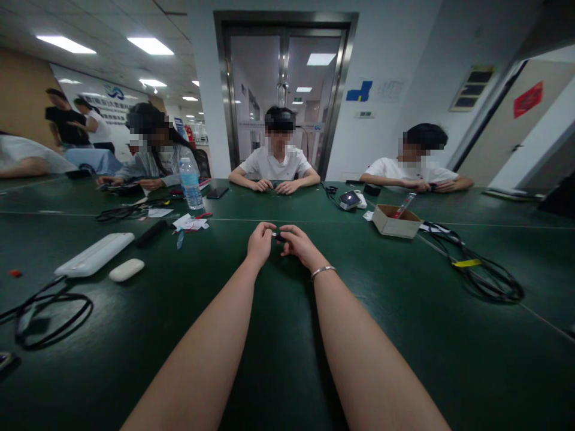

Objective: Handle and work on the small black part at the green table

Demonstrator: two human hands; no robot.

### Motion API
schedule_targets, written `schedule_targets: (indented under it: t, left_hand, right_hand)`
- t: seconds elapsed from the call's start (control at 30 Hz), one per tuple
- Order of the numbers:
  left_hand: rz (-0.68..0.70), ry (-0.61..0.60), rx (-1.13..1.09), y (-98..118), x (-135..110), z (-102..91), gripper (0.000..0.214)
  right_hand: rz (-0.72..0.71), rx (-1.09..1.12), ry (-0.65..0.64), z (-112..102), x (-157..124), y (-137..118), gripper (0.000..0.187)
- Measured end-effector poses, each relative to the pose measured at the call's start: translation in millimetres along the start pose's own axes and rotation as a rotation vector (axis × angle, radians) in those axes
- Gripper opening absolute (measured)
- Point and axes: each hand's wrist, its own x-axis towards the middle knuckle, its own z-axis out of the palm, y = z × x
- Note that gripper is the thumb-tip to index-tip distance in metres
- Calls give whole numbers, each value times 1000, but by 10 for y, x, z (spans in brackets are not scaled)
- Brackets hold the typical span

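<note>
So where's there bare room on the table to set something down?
The green tabletop is bare between the right hand and the coiled black cable, and between the left hand and the white oval object. It's crowded around the water bottle, with white papers and a phone close by.

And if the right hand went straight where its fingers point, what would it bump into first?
Probably the left hand: the fingers of the right hand point toward it, with a small black, silver-ended object between them. The exact gap is hard to judge.
</note>
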Motion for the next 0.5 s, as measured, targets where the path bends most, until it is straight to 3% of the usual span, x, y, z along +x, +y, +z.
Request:
schedule_targets:
  t: [0.1,0.5]
  left_hand:
    - [15,-1,19,-10,3,-1,22]
    - [18,-24,40,2,-9,-15,21]
  right_hand:
    - [-35,-4,3,-3,15,15,25]
    - [14,34,44,-14,32,28,13]
